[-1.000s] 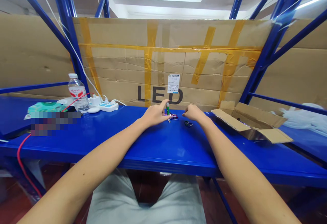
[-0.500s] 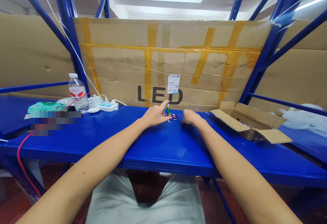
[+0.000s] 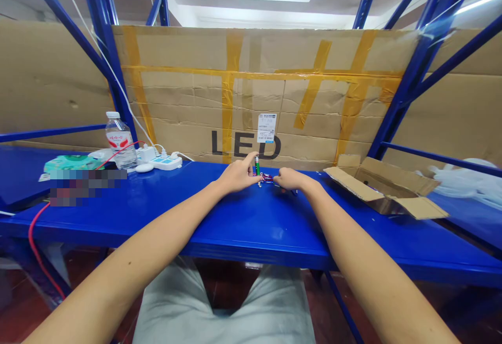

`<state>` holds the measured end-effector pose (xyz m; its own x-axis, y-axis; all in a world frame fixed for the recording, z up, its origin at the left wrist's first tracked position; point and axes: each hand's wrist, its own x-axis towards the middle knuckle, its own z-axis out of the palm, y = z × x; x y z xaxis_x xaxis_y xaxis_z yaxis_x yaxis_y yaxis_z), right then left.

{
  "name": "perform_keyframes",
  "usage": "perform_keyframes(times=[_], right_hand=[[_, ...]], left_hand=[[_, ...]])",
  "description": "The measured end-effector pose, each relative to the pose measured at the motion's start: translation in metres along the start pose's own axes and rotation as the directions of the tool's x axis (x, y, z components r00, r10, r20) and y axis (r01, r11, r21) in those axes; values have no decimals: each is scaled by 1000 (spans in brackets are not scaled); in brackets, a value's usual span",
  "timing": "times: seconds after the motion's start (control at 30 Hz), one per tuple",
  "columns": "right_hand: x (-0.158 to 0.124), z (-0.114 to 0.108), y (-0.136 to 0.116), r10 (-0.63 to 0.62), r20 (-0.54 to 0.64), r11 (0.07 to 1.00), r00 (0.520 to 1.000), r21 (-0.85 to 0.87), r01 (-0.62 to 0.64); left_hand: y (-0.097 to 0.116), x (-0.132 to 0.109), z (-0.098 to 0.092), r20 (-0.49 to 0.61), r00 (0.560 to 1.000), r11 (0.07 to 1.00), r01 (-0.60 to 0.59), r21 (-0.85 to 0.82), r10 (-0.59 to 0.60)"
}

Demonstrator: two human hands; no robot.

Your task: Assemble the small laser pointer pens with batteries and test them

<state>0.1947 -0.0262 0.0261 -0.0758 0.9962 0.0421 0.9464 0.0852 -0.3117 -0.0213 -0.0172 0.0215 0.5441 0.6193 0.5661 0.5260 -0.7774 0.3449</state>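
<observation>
Between the thumb and index finger of my left hand (image 3: pixel 238 174), a small green cylinder (image 3: pixel 258 167) with a pale top stands upright over the blue table. The fingertip is at its upper end and the thumb near its lower end. Just behind and right of it lie shiny purple-red pieces (image 3: pixel 268 178), too small to make out. My right hand (image 3: pixel 289 179) is closed, its fingertips beside those pieces. A small dark object (image 3: pixel 294 192) shows under that hand; most of it is hidden, and I cannot tell what the fingers hold.
An open cardboard box (image 3: pixel 386 187) sits at the right of the blue table (image 3: pixel 251 224). To the left are a water bottle (image 3: pixel 121 142), a white power strip (image 3: pixel 167 162) with cables, and a green packet (image 3: pixel 72 163). A large cardboard panel (image 3: pixel 188 103) closes off the back.
My right hand has shifted slightly left, closer to the green cylinder and the purple-red pieces. My left hand has barely moved and keeps its grip on the cylinder.
</observation>
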Motion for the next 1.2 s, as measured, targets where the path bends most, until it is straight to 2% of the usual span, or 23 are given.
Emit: perform_keyframes(times=[0.07,0.13,0.2,0.27,0.37,0.47,0.57,0.77,0.93,1.1,1.2], right_hand=[[-2,-4,0,8,34,991,999,137,-12],[-5,-7,-2,3,43,927,999,374,-19],[-8,-8,-7,-15,70,761,997,648,-34],[-11,-8,-14,-49,138,570,989,817,-85],[-11,-3,-23,-148,239,389,960,906,-165],[-9,5,-29,-221,284,307,933,929,-209],[-9,8,-31,-243,312,301,918,924,-235],[-13,1,-26,-298,306,317,904,925,-208],[-16,-3,-22,-381,296,365,876,919,-151],[-17,-3,-22,-378,291,374,879,917,-142],[-17,-4,-20,-351,270,383,897,915,-126]], left_hand=[[-1,0,1,7,1000,1000,-5,7,5],[-2,1,1,16,1000,1000,-9,16,8],[-3,1,2,24,1000,999,-19,29,18],[-4,1,1,28,999,998,-43,48,42],[-2,1,1,5,996,995,-87,40,87],[0,2,0,-36,992,991,-125,-56,123],[2,2,1,-66,989,976,-141,-168,132],[-1,3,4,-26,993,953,-122,-277,119],[-2,4,3,-50,991,950,-130,-284,121],[-2,4,3,-51,992,958,-126,-259,116],[-1,3,3,-45,992,960,-123,-251,115]])
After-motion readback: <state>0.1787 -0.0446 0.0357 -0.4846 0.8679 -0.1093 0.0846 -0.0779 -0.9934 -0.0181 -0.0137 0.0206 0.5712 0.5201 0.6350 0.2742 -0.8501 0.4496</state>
